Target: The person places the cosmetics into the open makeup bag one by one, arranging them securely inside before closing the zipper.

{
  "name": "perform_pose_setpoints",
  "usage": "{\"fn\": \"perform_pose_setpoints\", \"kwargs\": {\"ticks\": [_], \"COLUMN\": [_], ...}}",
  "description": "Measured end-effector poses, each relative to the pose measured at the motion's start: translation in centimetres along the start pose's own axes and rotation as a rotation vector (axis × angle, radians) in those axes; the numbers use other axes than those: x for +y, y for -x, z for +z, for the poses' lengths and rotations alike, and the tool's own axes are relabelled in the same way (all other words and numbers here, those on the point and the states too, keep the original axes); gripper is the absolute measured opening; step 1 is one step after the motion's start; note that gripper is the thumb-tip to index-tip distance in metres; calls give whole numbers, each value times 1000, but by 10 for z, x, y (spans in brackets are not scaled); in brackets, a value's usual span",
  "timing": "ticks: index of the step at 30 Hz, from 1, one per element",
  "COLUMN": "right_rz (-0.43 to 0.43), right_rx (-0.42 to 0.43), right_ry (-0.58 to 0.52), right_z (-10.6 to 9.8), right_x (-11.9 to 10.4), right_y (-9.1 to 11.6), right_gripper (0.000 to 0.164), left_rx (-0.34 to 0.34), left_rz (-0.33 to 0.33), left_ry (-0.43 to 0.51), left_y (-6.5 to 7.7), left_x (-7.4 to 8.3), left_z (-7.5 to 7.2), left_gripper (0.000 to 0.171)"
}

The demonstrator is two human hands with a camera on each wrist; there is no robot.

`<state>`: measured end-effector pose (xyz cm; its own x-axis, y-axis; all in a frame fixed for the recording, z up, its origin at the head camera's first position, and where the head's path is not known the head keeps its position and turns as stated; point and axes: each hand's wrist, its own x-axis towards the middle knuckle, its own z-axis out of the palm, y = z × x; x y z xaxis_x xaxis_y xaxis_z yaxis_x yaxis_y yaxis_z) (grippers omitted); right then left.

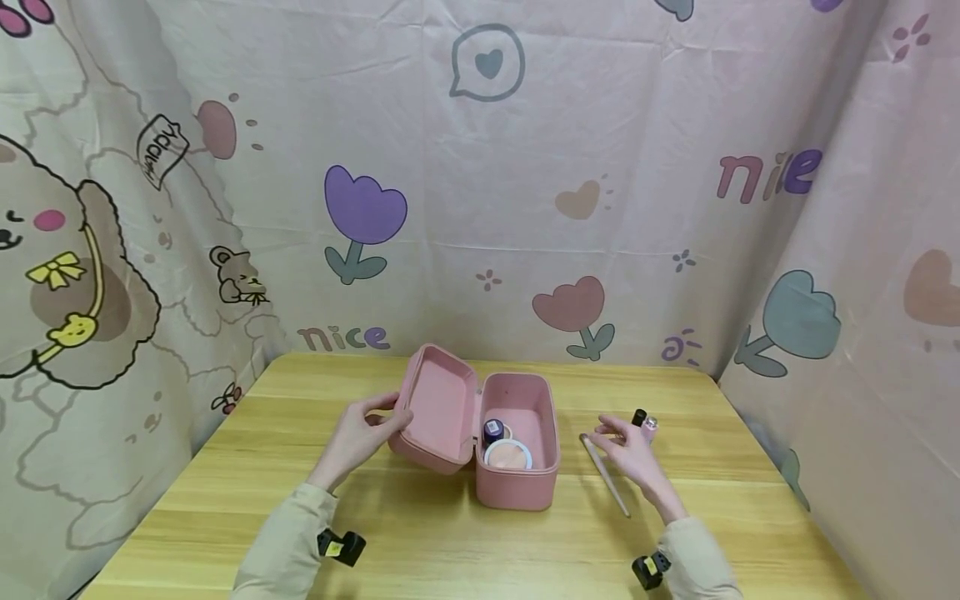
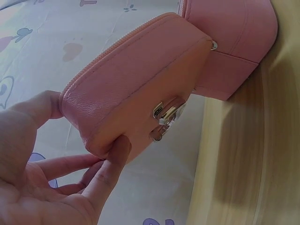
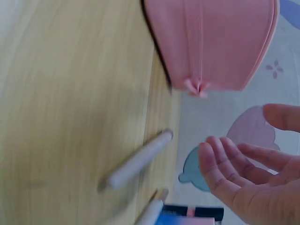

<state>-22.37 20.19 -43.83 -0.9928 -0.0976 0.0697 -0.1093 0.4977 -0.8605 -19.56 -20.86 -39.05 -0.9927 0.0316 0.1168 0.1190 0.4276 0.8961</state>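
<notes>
My left hand (image 1: 356, 437) grips the end of the lid (image 1: 444, 402) of a pink zippered case (image 1: 517, 490), thumb on one side and fingers on the other. The lid is swung back to the left. Inside the case lie a round compact (image 1: 507, 455) with a pale rim and a small dark-capped jar (image 1: 492, 430). To the right of the case, my right hand (image 1: 636, 454) hovers over the table, fingers loosely bent and nothing between them. Just below its fingertips lies a slim makeup brush (image 1: 606, 477). In the right wrist view a pale stick (image 3: 140, 159) lies nearer the case.
Beyond the right hand are a black-capped tube (image 1: 639, 417) and a small pink tube (image 1: 649, 427), partly covered by it. The wooden table (image 1: 420, 554) ends at a patterned cloth (image 1: 465, 208) hanging behind and along both sides.
</notes>
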Motion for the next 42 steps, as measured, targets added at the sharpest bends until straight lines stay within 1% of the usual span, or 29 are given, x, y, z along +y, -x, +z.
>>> {"fn": "perform_pose_setpoints", "kwargs": {"ticks": [2, 5, 8, 12, 17, 22, 24, 29, 32, 35, 39, 42], "right_rz": [0, 2, 36, 88, 86, 89, 85, 69, 70, 65, 38, 49], "right_rx": [-2, -16, -43, -76, -70, -88, -92, -92, -96, -87, -63, -62], "right_ry": [78, 228, 354, 456, 566, 605, 620, 650, 646, 621, 571, 521], "right_z": [-3, -6, -5, 1, 7, 10, 11, 13, 13, 11, 7, 3], "right_x": [2, 5, 7, 10, 18, 17, 17, 19, 20, 20, 13, 4], "right_y": [-1, -3, -6, -9, -18, -22, -22, -24, -25, -25, -26, -28], "right_gripper": [55, 52, 49, 44, 37, 16, 12, 15, 14, 11, 17, 18], "left_rx": [-2, -1, 3, 4, 2, 1, 2, 1, 0, 3, 6, 6], "left_rz": [-1, -3, -6, -8, -10, -6, -3, 3, 3, 6, 7, 5], "left_ry": [-2, -3, -7, -10, -7, -5, -10, -21, -21, -25, -28, -28], "left_y": [0, 1, 1, 1, 1, 1, 1, 1, 1, 1, 0, 0], "left_x": [0, 0, 0, -1, -2, -3, -3, -3, -2, -2, -2, -2], "left_z": [0, -1, -1, 0, 0, 1, 1, 1, 0, 0, 0, 0], "left_gripper": [58, 59, 59, 59, 59, 58, 58, 58, 58, 57, 57, 58]}}
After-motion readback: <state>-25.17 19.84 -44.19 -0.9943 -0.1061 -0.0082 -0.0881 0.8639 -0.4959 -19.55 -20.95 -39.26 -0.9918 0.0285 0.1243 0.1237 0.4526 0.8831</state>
